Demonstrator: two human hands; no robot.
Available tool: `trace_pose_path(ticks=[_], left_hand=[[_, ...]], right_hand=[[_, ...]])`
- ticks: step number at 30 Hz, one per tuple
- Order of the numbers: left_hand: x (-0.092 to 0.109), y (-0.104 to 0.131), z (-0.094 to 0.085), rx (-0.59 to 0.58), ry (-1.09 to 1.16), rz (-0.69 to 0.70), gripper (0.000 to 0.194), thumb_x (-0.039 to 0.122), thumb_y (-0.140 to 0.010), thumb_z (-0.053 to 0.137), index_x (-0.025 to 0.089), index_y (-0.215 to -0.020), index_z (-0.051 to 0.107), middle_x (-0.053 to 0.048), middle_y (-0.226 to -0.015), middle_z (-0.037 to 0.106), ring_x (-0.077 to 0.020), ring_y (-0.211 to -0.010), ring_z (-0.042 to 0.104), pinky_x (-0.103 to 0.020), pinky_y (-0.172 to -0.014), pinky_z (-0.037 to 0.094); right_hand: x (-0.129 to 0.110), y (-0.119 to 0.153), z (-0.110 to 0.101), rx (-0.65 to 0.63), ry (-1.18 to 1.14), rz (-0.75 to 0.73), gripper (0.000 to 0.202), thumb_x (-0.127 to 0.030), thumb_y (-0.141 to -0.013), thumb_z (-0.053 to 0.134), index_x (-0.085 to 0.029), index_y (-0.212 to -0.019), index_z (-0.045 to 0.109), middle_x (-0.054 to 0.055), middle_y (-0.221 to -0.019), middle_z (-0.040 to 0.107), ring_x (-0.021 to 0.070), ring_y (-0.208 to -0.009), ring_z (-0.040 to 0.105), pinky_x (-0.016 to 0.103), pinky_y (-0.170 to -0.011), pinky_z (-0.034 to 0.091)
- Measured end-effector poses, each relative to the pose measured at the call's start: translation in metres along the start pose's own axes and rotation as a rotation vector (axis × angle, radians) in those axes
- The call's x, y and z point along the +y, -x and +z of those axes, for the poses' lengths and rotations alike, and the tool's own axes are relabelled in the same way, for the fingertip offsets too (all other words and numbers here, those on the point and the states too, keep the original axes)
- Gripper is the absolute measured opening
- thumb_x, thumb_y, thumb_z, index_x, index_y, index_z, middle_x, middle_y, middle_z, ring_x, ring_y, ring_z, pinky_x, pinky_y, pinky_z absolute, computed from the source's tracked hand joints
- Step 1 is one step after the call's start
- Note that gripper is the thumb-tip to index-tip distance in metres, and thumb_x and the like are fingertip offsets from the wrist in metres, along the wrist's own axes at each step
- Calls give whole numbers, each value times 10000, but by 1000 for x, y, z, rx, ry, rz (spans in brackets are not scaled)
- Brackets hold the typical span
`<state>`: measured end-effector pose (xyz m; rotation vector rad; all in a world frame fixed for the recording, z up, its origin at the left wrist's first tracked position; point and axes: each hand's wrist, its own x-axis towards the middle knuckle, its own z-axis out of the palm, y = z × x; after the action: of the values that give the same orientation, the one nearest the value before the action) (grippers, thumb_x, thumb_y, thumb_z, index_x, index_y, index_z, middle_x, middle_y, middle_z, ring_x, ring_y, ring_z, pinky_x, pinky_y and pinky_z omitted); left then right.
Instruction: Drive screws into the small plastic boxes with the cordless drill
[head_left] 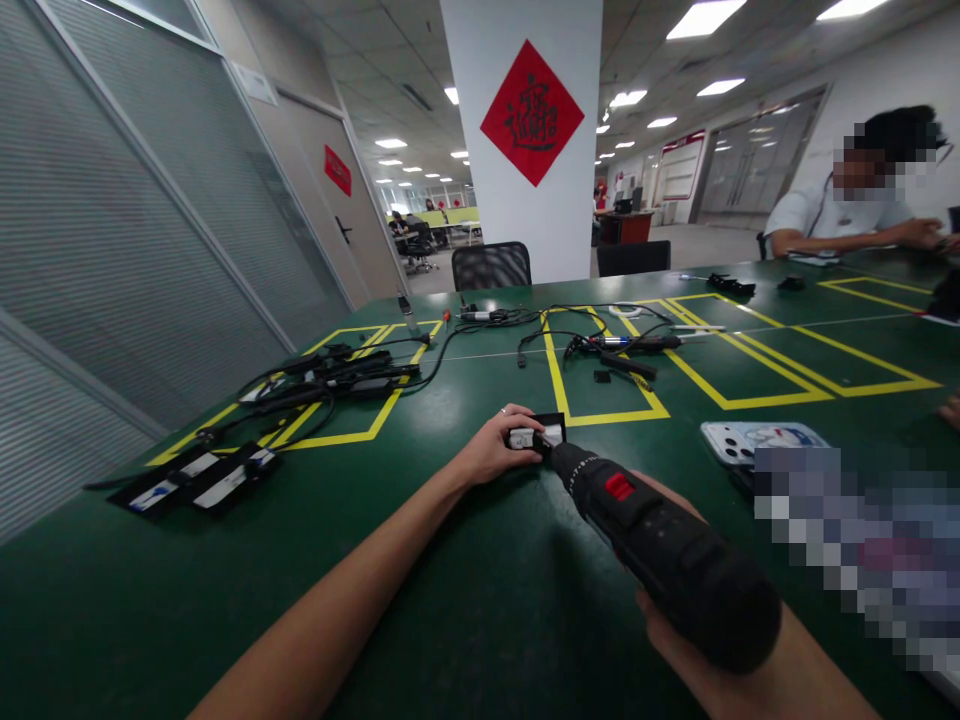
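A black cordless drill is gripped in my right hand, its tip pointing forward and left. The tip meets a small black and white part lying on the green table. From the left, my left hand closes its fingers on that part and steadies it against the table; a ring shows on one finger. The drill body covers most of my right hand's fingers, and the exact contact at the tip is too small to make out.
Two black and white pieces and tangled black cables lie at the left. More cables and a tool sit behind my hands. A phone is at the right. A person sits across at the far right.
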<state>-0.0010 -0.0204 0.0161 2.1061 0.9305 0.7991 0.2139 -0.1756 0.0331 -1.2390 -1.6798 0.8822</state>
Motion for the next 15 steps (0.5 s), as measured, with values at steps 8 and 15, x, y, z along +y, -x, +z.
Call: trace_pose_path(ticks=[8,15], left_hand=[[-4,-1,7,84,-40,-44,250,339,-764,591,200,-961,655,-65,-1124,501,-186,-977,519,-303,-836,430],[-9,-4,6,74,-38,-49,254,327,-766,576,198,-970,654,-71,-1133,499,-196,-1002,509,-268,-745,449]], right_hand=[[-46,31,-26,-89,60,73,739,-217,-742,588,-335,-1387,247,30,-1258,543,290,-1138,522,482,-976,408],[-40,26,-19,-166,8,35,707,-255,-711,623,-312,-1356,339,7,-1246,560,280,-1161,501,443,-956,418]])
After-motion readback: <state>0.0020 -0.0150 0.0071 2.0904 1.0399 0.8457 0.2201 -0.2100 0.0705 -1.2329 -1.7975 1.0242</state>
